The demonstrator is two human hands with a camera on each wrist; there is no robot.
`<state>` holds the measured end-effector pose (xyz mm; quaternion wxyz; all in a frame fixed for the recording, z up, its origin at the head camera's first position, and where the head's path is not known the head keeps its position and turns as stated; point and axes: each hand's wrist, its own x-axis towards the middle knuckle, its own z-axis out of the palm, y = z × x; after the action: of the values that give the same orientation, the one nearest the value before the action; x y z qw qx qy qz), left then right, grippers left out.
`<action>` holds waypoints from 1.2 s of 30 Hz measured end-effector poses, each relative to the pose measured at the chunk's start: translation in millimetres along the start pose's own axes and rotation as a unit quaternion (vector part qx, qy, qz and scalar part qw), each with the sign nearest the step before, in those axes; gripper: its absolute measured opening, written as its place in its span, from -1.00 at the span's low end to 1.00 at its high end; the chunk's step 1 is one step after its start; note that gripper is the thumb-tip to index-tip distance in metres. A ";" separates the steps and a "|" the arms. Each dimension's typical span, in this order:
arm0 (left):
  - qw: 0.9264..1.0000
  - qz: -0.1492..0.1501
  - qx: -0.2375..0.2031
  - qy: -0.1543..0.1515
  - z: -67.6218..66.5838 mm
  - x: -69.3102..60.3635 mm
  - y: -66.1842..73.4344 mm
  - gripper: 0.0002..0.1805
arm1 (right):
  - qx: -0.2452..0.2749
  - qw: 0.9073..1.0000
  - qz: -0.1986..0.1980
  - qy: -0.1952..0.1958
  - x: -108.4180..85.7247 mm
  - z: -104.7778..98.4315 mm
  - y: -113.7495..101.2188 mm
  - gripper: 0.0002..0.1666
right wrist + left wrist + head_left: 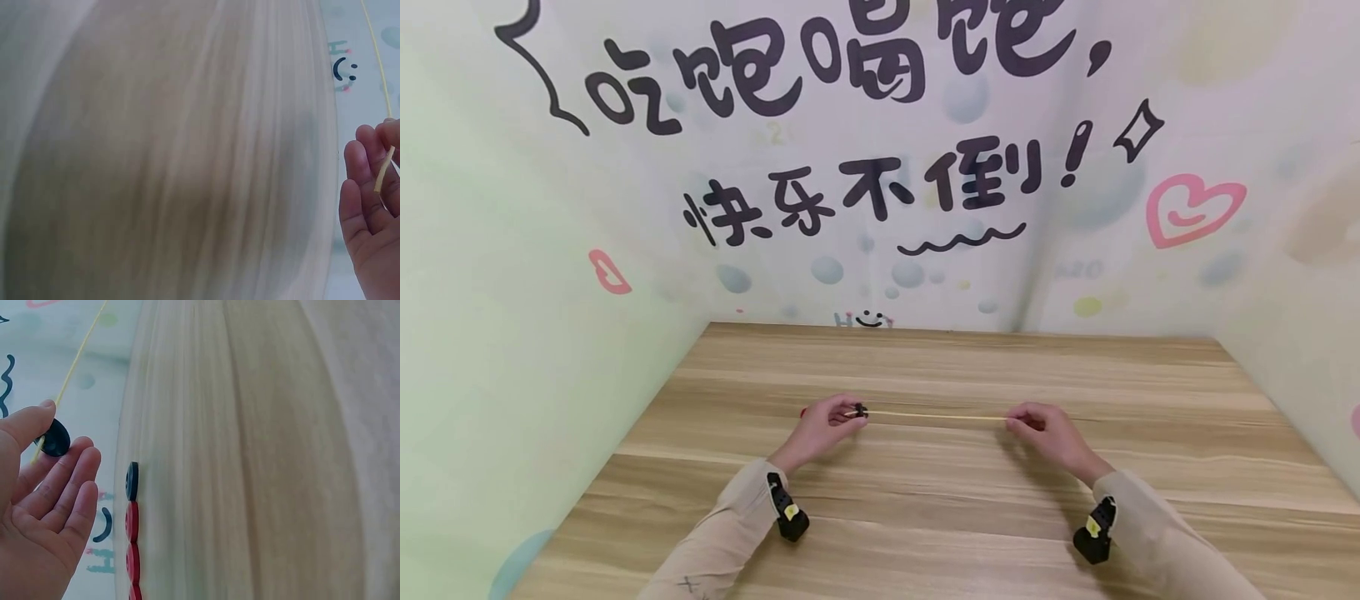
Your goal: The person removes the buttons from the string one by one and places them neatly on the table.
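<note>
A thin yellow cord [936, 415] stretches nearly level between the two hands above the table. At its left end, the thumb and a finger of the left hand [827, 423] pinch a round black button [57, 440], and the cord runs through it; the other fingers are loosely bent. The right hand [1051, 429] pinches the cord near its other end, where a short tail [384, 170] sticks out past the fingers. In the left wrist view, a black button [131, 481] and several red buttons [132, 522] lie in a row on the table, mostly hidden by the left hand in the head view.
The wood-grain table [925, 500] ends at a back wall [925, 283] covered with printed writing and drawings. Another pale wall [512, 333] rises along the left side. Both wrists carry small black cameras.
</note>
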<state>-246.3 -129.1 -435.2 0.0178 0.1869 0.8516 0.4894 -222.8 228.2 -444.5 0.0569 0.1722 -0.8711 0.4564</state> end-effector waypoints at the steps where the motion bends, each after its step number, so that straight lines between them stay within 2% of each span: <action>1: 1.000 0.003 -0.001 -0.001 -0.9 -0.4 -0.9 -0.64 | -0.003 1.000 -0.001 0.000 -0.9 -1.1 0.7 -0.81; 4: 1.000 0.019 0.001 -0.005 -3.6 -2.3 -1.6 -0.63 | -0.016 1.000 0.000 0.000 -3.1 -3.8 2.6 -0.81; 8: 1.000 0.022 -0.007 -0.011 -9.5 -9.0 14.5 -0.66 | -0.038 0.999 0.010 0.001 -5.4 -6.5 3.8 -0.84; 10: 1.000 0.010 -0.012 -0.012 -13.1 -12.4 22.4 -0.66 | -0.045 0.999 0.014 0.002 -6.1 -7.5 4.8 -0.86; 12: 1.000 0.007 0.002 -0.011 -16.0 -12.6 17.3 -0.65 | -0.051 0.999 0.017 0.001 -6.8 -8.6 5.7 -0.86; 17: 0.999 -0.020 0.035 0.004 -23.3 -9.2 -12.3 -0.60 | -0.059 0.998 0.025 -0.001 -8.6 -12.3 10.2 -0.84; 18: 0.999 -0.034 0.036 0.008 -25.1 -9.7 -14.2 -0.59 | -0.063 0.998 0.029 -0.001 -8.9 -13.2 11.3 -0.84; 21: 0.998 -0.046 0.042 0.019 -32.1 -11.6 -19.8 -0.60 | -0.076 0.996 0.036 0.000 -9.7 -16.0 13.6 -0.83; 29: 0.995 -0.058 0.068 0.053 -51.6 -14.5 -37.9 -0.61 | -0.113 0.993 0.029 0.008 -9.1 -19.2 18.6 -0.88; 36: 0.990 -0.073 0.095 0.070 -62.0 -16.8 -46.5 -0.62 | -0.111 0.993 0.034 0.004 -10.8 -20.3 24.9 -0.84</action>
<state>-257.9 -207.0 -444.6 -0.0241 0.0897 0.9048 0.4156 -222.6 260.4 -454.8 0.0633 0.1329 -0.9215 0.3594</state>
